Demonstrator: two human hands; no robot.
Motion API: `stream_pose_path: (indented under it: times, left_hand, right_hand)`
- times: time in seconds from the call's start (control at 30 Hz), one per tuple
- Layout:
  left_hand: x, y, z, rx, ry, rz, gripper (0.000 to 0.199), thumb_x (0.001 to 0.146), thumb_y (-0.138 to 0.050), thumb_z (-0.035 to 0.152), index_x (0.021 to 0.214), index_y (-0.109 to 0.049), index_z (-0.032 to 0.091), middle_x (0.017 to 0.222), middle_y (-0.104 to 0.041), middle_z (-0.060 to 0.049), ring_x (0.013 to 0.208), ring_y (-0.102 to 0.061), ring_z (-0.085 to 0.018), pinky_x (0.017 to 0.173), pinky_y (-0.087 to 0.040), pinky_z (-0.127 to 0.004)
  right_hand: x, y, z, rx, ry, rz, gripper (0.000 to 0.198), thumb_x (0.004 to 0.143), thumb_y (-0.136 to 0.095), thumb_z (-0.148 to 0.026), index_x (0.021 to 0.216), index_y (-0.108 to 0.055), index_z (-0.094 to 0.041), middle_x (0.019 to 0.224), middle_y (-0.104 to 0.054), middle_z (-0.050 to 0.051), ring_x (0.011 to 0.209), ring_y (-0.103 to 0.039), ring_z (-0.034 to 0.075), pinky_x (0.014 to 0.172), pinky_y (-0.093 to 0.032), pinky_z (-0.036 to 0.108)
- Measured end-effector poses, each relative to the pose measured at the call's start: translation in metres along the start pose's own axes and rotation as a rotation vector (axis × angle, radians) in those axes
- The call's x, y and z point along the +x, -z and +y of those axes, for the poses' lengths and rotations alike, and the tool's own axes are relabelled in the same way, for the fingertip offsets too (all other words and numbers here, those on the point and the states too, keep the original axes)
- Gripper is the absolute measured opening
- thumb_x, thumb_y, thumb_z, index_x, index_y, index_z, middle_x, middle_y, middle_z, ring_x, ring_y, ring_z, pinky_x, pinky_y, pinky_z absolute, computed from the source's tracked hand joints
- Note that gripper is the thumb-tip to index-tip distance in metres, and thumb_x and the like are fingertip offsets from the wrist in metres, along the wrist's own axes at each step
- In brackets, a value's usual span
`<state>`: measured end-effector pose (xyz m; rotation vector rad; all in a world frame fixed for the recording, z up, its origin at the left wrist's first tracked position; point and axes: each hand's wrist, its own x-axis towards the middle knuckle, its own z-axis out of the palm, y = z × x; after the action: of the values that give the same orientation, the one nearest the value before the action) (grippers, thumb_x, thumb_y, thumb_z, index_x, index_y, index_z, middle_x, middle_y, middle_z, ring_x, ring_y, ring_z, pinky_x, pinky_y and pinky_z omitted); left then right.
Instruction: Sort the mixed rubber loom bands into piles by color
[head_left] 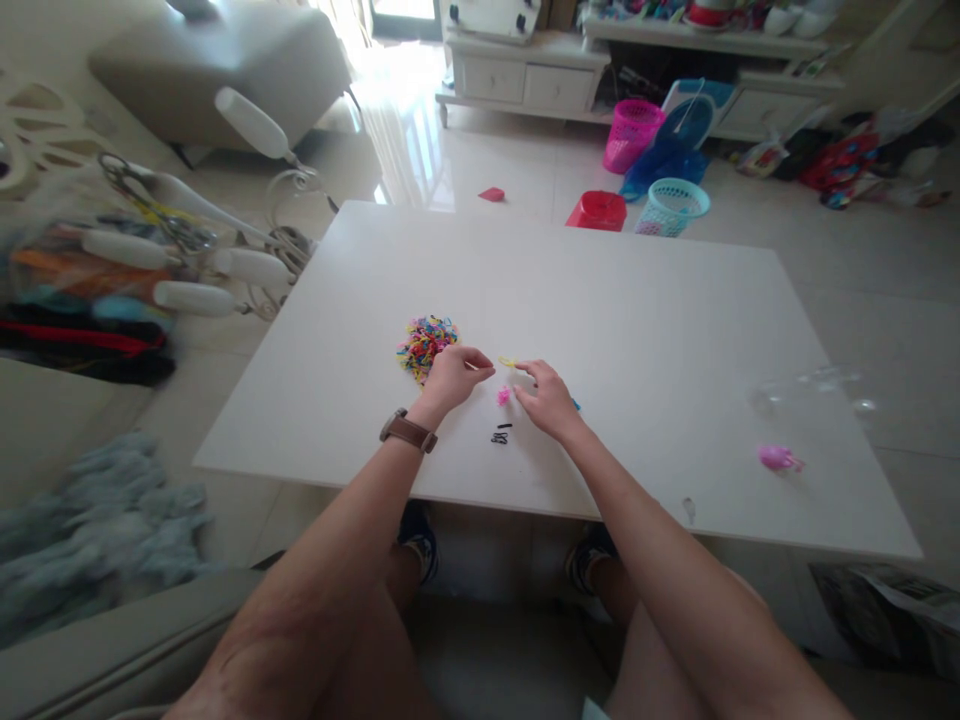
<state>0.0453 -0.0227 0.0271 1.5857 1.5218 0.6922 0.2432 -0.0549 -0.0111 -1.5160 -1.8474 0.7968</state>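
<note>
We found left hand (454,378) grip pinched near multicoloured elastic-band pile (421,348), any hold indeterminable; right hand (547,398) grip parted beside yellow bands (508,362), pink cluster (503,397), on white bench (637,320).

Both arms (341,535) reach forward; the left hand (454,378) pinches its fingertips together, the right hand (551,402) parts thumb from fingers.

Daylight gleams on pale floor tiles (420,150) before a white cabinet (559,88).
</note>
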Motion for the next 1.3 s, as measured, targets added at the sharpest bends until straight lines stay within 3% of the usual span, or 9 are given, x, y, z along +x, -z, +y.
stream_pose_path:
  times: [0.13, 0.4, 0.7, 0.9, 1.03, 1.17, 1.3]
  left_hand:
    - [-0.002, -0.001, 0.002, 0.074, -0.021, 0.043, 0.008, 0.075, -0.077, 0.025, 0.077, -0.080, 0.017, 0.068, -0.070, -0.003, 0.066, -0.062, -0.014, 0.065, -0.045, -0.026]
    - [0.004, -0.012, -0.003, -0.068, 0.067, 0.039, 0.007, 0.075, -0.071, 0.018, 0.078, -0.077, 0.015, 0.066, -0.072, -0.004, 0.064, -0.065, -0.014, 0.064, -0.048, -0.025]
    - [0.026, -0.041, -0.013, -0.528, 0.254, 0.136, 0.010, 0.068, -0.076, 0.016, 0.075, -0.071, 0.013, 0.068, -0.073, -0.007, 0.064, -0.068, -0.014, 0.067, -0.056, -0.025]
    - [0.032, -0.054, -0.007, -0.535, 0.295, 0.170, 0.020, 0.063, -0.080, 0.016, 0.080, -0.071, 0.012, 0.070, -0.074, -0.008, 0.065, -0.070, -0.014, 0.067, -0.057, -0.025]
    - [0.032, -0.038, -0.008, -0.446, 0.262, 0.199, 0.019, 0.065, -0.075, 0.018, 0.082, -0.071, 0.012, 0.074, -0.074, -0.009, 0.065, -0.070, -0.015, 0.065, -0.056, -0.025]
    - [0.025, -0.003, -0.018, -0.339, 0.258, 0.382, 0.022, 0.067, -0.068, 0.022, 0.087, -0.072, 0.012, 0.079, -0.075, -0.008, 0.066, -0.070, -0.015, 0.062, -0.055, -0.024]
    - [0.008, 0.027, -0.034, -0.245, 0.285, 0.479, 0.029, 0.065, -0.067, 0.026, 0.089, -0.075, 0.012, 0.078, -0.076, -0.008, 0.068, -0.069, -0.017, 0.063, -0.055, -0.025]
  right_hand:
    - [0.006, -0.014, 0.009, -0.107, 0.013, -0.019, 0.047, 0.084, -0.063, -0.018, 0.131, -0.064, -0.019, 0.134, -0.064, 0.012, 0.127, -0.055, 0.027, 0.116, -0.040, 0.046]
    - [0.008, -0.020, 0.007, -0.122, 0.004, 0.021, 0.048, 0.083, -0.064, -0.017, 0.131, -0.064, -0.018, 0.139, -0.063, 0.012, 0.132, -0.052, 0.027, 0.119, -0.036, 0.046]
    - [-0.007, 0.013, -0.009, -0.125, 0.020, 0.043, 0.030, 0.085, -0.063, -0.018, 0.114, -0.068, -0.020, 0.133, -0.065, 0.011, 0.126, -0.053, 0.028, 0.115, -0.040, 0.047]
    - [-0.031, 0.044, -0.014, -0.146, 0.052, 0.040, 0.022, 0.086, -0.062, -0.017, 0.107, -0.069, -0.021, 0.130, -0.065, 0.010, 0.124, -0.052, 0.029, 0.113, -0.042, 0.049]
    - [-0.048, 0.064, -0.015, -0.164, 0.069, 0.047, 0.019, 0.086, -0.062, -0.017, 0.103, -0.070, -0.022, 0.127, -0.066, 0.010, 0.121, -0.053, 0.029, 0.111, -0.043, 0.049]
    - [-0.063, 0.080, -0.019, -0.156, 0.092, 0.065, 0.015, 0.086, -0.062, -0.018, 0.099, -0.070, -0.021, 0.123, -0.067, 0.010, 0.119, -0.053, 0.029, 0.109, -0.044, 0.049]
    - [-0.071, 0.084, -0.029, -0.132, 0.095, 0.058, 0.011, 0.087, -0.062, -0.018, 0.094, -0.071, -0.021, 0.118, -0.068, 0.010, 0.117, -0.053, 0.028, 0.108, -0.044, 0.048]
